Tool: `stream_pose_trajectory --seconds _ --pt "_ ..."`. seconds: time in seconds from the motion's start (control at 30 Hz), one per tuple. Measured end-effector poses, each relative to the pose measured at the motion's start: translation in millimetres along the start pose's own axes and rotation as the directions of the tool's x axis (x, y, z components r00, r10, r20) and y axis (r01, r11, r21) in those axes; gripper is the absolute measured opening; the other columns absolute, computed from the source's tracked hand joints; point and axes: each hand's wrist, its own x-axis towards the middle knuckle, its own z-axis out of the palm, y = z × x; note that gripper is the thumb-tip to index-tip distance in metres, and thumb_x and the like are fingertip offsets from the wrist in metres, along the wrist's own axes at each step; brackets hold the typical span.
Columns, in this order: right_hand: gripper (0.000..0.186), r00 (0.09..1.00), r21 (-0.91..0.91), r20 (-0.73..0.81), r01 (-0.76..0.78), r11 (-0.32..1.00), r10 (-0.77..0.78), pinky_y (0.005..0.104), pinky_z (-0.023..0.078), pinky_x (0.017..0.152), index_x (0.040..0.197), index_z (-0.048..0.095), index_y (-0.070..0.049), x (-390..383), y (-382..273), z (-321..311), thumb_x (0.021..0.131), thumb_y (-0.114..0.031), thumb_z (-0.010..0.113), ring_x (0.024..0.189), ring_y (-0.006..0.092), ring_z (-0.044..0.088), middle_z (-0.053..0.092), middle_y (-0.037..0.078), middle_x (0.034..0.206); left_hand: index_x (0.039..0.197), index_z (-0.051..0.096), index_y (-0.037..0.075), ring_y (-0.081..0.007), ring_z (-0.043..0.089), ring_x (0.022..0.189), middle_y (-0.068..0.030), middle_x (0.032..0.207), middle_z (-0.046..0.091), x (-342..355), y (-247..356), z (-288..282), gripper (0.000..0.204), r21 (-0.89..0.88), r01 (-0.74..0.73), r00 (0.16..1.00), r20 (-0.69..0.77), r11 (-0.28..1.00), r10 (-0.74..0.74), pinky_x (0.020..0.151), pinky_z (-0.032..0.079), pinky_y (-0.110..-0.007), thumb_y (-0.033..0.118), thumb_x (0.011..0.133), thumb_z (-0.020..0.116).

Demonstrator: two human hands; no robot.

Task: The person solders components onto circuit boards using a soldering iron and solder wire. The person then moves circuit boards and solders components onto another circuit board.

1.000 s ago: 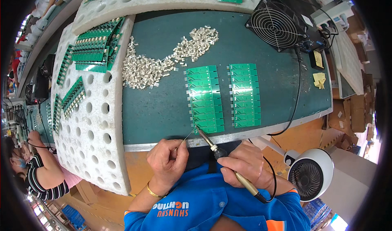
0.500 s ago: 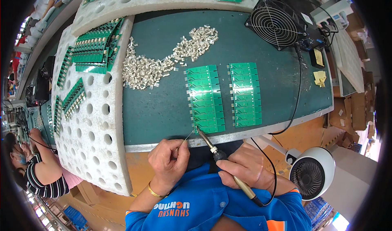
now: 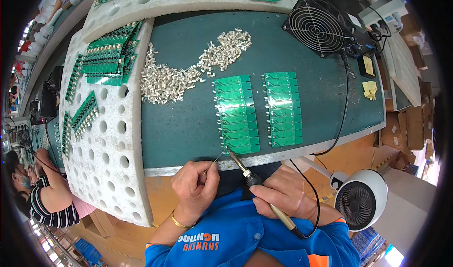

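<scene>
My right hand is wrapped round the handle of a soldering iron, whose tip rests at the near left corner of a green circuit board panel. Between the pinched fingers of my left hand is a thin solder wire, its end meeting the iron's tip at that corner. White connectors line the left edge of this panel. A second green panel of the same kind lies just to its right, with small connectors along its left edge too.
Behind the panels spreads a pile of small white connectors. White foam boards with holes, on the left and at the back, carry stacked green boards. A black fan stands at the back right; a white fan is at the lower right. Another person sits at the left.
</scene>
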Motion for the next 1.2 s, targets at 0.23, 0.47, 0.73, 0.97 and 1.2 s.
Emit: stream_pose_trajectory --seconds 0.23,0.47,0.73,0.97,1.2 --pt "0.026 1.0 -0.031 -0.017 -0.008 0.999 0.007 0.0307 0.036 0.048 0.098 0.069 -0.008 -3 -2 -6 0.073 -0.011 0.077 0.05 0.0164 0.05 0.05 0.0 0.064 0.082 0.064 0.005 -0.011 0.045 0.045 -0.0025 0.058 0.05 -2 -2 0 0.016 -0.006 -0.006 1.0 -0.017 1.0 0.005 0.044 0.035 -0.026 -0.004 0.076 0.076" --pt "0.028 1.0 -0.004 -0.022 -0.018 1.0 0.018 0.0306 0.037 0.049 0.098 0.069 -0.008 -2 0 -5 0.072 -0.011 0.078 0.052 0.0163 0.052 0.051 0.0 0.065 0.082 0.065 0.005 -0.0111 0.044 0.045 -0.0018 0.055 0.048 -4 -4 -1 0.015 -0.002 -0.004 1.0 -0.029 1.0 0.004 0.043 0.034 -0.026 -0.004 0.076 0.076" --pt "0.03 0.998 0.047 -0.045 -0.033 0.998 0.035 0.031 0.039 0.05 0.101 0.069 -0.008 0 5 -9 0.072 -0.01 0.077 0.053 0.017 0.054 0.055 0.0 0.065 0.085 0.06 0.005 -0.0074 0.041 0.048 -0.0014 0.06 0.053 -8 -9 -2 0.015 0.002 -0.052 0.998 -0.018 0.999 0.052 0.045 0.031 -0.023 -0.001 0.082 0.074" --pt "0.027 0.996 0.094 -0.074 -0.044 0.995 0.051 0.0304 0.04 0.051 0.102 0.069 -0.008 0 12 -9 0.076 -0.011 0.076 0.053 0.0174 0.056 0.057 0.0 0.065 0.087 0.06 0.004 -0.0096 0.042 0.047 -0.0025 0.06 0.054 -7 -10 -2 0.015 0.004 -0.087 0.996 -0.001 0.996 0.087 0.045 0.033 -0.025 -0.001 0.083 0.074" --pt "0.026 0.997 0.113 -0.063 -0.039 0.993 0.046 0.0311 0.04 0.051 0.103 0.068 -0.008 3 16 -9 0.078 -0.012 0.075 0.053 0.0168 0.055 0.056 0.0 0.065 0.086 0.06 0.004 -0.0119 0.045 0.046 -0.0026 0.057 0.053 -8 -12 -2 0.015 0.035 -0.096 0.995 0.007 0.995 0.096 0.046 0.034 -0.026 -0.001 0.081 0.074"
